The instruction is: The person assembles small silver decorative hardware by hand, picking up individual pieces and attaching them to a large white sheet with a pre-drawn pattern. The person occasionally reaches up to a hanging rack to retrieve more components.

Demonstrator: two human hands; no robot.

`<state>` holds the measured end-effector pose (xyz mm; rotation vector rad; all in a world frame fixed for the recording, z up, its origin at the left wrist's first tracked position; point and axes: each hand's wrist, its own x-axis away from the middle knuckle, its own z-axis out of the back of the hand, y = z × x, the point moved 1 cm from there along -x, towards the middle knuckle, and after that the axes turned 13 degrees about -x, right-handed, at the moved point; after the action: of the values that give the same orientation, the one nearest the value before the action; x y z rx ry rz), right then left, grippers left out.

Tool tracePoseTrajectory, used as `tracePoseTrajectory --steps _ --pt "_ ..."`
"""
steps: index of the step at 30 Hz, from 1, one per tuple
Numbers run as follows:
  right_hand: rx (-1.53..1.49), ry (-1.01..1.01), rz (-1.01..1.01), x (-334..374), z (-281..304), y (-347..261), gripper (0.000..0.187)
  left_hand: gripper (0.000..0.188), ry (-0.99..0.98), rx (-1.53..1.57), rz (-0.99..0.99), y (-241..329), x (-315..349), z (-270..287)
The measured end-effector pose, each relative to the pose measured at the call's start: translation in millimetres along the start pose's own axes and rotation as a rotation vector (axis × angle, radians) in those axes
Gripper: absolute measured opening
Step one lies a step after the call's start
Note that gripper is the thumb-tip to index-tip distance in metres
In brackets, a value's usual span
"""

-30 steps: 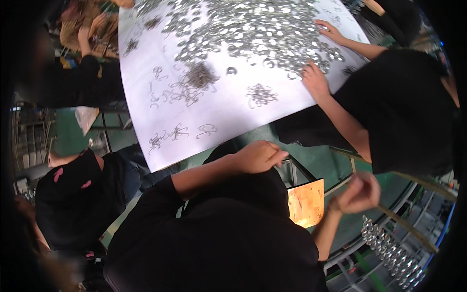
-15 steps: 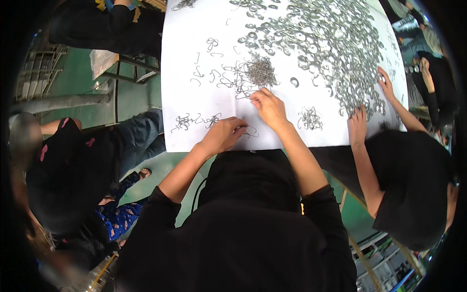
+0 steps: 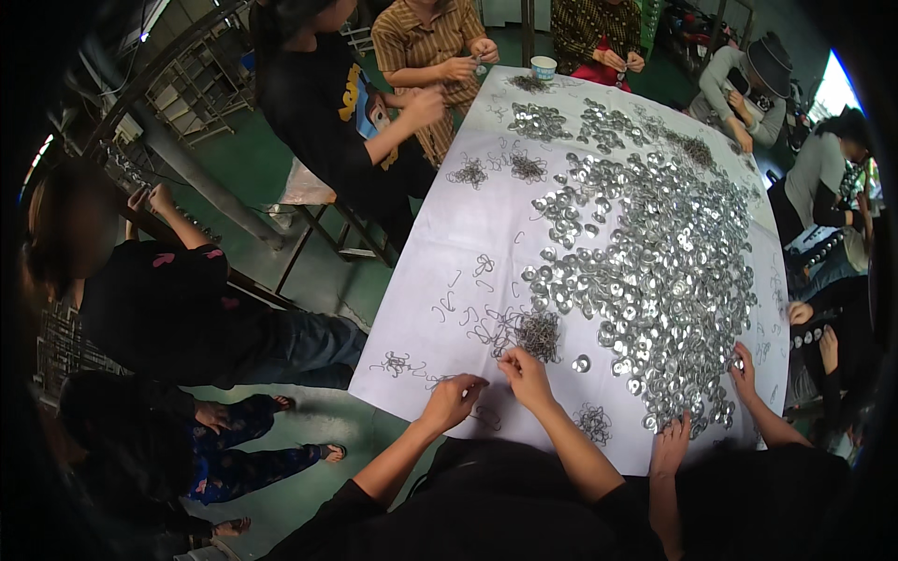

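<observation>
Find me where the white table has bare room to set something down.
The table is bare along its left side, between the upper hook piles and corner hooks. A smaller gap separates the lone disc from the small hook pile. Crowded: the disc heap, and the dense hook pile by the right hand.

You had a dense, tangled pile of thin, curved wire hooks [image 3: 540, 337]; loose hooks [image 3: 488, 332] lay just left of that pile, a smaller cluster [image 3: 396, 364] farther left.
</observation>
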<state>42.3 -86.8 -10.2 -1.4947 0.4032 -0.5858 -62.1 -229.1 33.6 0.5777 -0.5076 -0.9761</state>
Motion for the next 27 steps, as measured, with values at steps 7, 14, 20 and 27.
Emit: tracePoseTrajectory --steps 7,14,20,27 --pt "-0.621 0.195 -0.429 52.5 57.0 9.1 0.014 0.035 0.247 -0.284 -0.399 46.3 -67.3 -45.6" --pt "-0.682 0.499 -0.370 99.3 109.4 14.5 0.009 0.038 0.150 -0.807 -0.630 23.4 -120.6 -82.0" --pt "-0.680 0.676 -0.377 129.4 122.8 12.5 0.011 0.030 0.167 -0.820 -0.401 8.0 -124.0 -30.6" --pt "-0.704 0.680 -0.356 124.7 118.6 14.0 0.012 0.022 0.028 -0.372 -0.581 76.5 -119.3 -82.4"
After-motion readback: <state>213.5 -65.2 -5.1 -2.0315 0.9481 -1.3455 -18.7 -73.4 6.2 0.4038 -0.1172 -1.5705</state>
